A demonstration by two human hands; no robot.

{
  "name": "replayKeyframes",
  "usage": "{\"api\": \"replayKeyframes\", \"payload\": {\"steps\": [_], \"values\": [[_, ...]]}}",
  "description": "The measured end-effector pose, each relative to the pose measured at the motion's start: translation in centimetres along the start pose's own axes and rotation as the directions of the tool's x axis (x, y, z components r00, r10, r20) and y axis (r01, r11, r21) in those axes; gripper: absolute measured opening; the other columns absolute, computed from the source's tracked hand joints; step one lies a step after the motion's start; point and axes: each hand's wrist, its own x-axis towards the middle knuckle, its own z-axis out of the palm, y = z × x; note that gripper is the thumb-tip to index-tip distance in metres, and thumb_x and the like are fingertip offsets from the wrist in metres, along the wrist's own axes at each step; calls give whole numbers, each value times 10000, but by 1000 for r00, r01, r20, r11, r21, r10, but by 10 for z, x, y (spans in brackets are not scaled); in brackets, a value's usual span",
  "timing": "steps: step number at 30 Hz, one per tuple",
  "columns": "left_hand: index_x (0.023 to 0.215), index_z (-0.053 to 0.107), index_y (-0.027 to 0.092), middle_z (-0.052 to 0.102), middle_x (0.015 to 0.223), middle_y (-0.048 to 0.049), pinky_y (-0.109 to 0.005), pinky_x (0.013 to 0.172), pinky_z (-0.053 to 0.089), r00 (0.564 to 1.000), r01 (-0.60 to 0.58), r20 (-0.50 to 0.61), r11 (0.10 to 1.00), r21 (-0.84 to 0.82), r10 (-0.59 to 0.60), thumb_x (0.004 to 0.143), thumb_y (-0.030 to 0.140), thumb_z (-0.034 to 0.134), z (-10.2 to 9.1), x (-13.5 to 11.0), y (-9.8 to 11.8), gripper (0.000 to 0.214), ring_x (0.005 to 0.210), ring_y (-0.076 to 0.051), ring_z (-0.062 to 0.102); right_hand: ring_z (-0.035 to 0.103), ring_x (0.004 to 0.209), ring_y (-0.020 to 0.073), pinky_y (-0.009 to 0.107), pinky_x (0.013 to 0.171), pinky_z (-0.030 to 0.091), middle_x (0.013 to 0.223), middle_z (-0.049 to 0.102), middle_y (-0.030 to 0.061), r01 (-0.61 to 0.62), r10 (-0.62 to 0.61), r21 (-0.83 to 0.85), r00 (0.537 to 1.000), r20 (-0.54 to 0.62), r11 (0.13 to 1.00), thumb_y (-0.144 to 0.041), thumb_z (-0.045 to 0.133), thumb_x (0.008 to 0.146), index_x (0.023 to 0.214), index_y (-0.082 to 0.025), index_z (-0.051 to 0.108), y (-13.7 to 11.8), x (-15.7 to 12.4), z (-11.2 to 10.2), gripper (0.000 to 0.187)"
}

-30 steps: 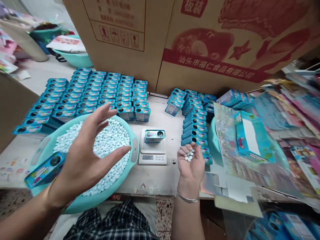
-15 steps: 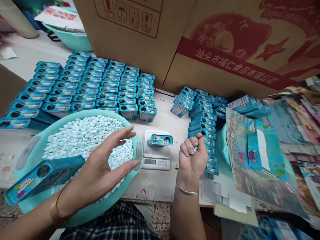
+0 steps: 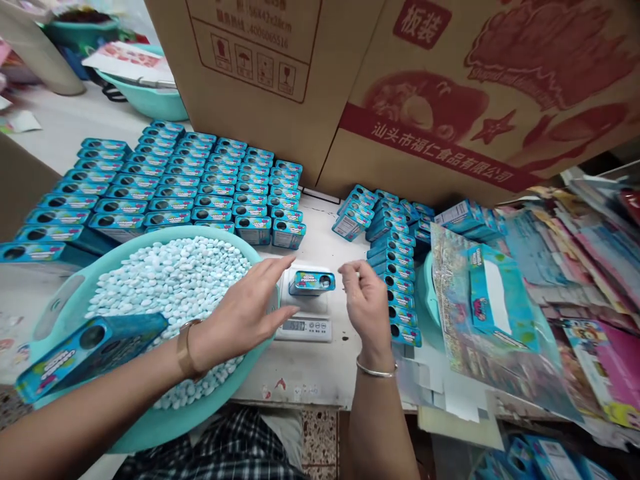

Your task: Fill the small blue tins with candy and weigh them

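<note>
A small blue tin [image 3: 312,282] lies on a white digital scale [image 3: 305,324] at the table's middle. My left hand [image 3: 245,313] reaches over the rim of the teal basin [image 3: 150,427] toward the tin, fingers stretched out and empty. My right hand [image 3: 364,300] hovers just right of the tin, back up, fingers curled and pinched together; what they hold is hidden. The basin is full of small white-blue candies [image 3: 170,280]. Another blue tin [image 3: 85,353] rests on the basin's near left rim.
Rows of blue tins [image 3: 170,190] stand behind the basin, and a column of several more [image 3: 395,267] lies right of the scale. Big cardboard boxes [image 3: 400,87] wall the back. Printed packaging sheets [image 3: 500,300] cover the right side. A second teal basin [image 3: 150,100] sits far left.
My left hand moved right from above the candies to the scale. My right hand turned palm down, closed its fingers and moved up beside the tin.
</note>
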Motion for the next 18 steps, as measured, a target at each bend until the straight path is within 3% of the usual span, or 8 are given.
{"api": "replayKeyframes", "payload": {"steps": [3,5,7,10,14,18], "values": [[1432,324,226,494,1376,-120,-464,1077,418,1000,20,6,1000,-21,-19,873,352,598,6,4,-2,635,1285,-271,466,355,534,103,259,540,256,542,425,-56,139,-108,-374,989,102,917,-419,568,898,725,-212,590,-2,-1,-5,270],[1421,340,210,499,1368,-128,-466,1078,414,999,49,17,998,-38,-48,864,355,606,9,4,-3,633,1281,-271,468,361,536,104,253,544,267,542,445,-54,148,-98,-400,985,142,905,-431,570,889,714,-206,595,-1,1,-5,287],[1414,351,203,499,1374,-134,-476,1082,407,997,79,25,995,-55,-77,855,364,614,11,3,-5,639,1286,-276,464,370,551,100,240,536,282,581,493,-41,104,-54,-305,984,169,947,-443,615,851,697,-195,605,2,6,-4,292],[1407,362,196,494,1389,-135,-481,1095,390,995,103,25,992,-73,-101,844,363,621,12,2,-9,642,1298,-277,458,309,494,74,212,458,232,561,461,-51,-68,75,-41,973,220,997,-456,693,780,719,-181,615,7,12,-5,292],[1391,390,193,509,1379,-131,-473,1092,393,993,118,15,987,-107,-117,840,359,615,14,2,-14,618,1285,-275,477,159,411,27,179,389,88,530,335,-97,-331,234,265,912,338,906,-461,683,780,809,-162,630,6,15,-11,305],[1388,393,186,511,1373,-137,-480,1083,396,990,141,21,984,-112,-139,834,362,616,13,4,-15,622,1280,-283,479,176,397,14,151,370,91,565,386,-81,-401,271,356,892,363,844,-358,649,761,822,-148,647,2,16,-16,218]]}}
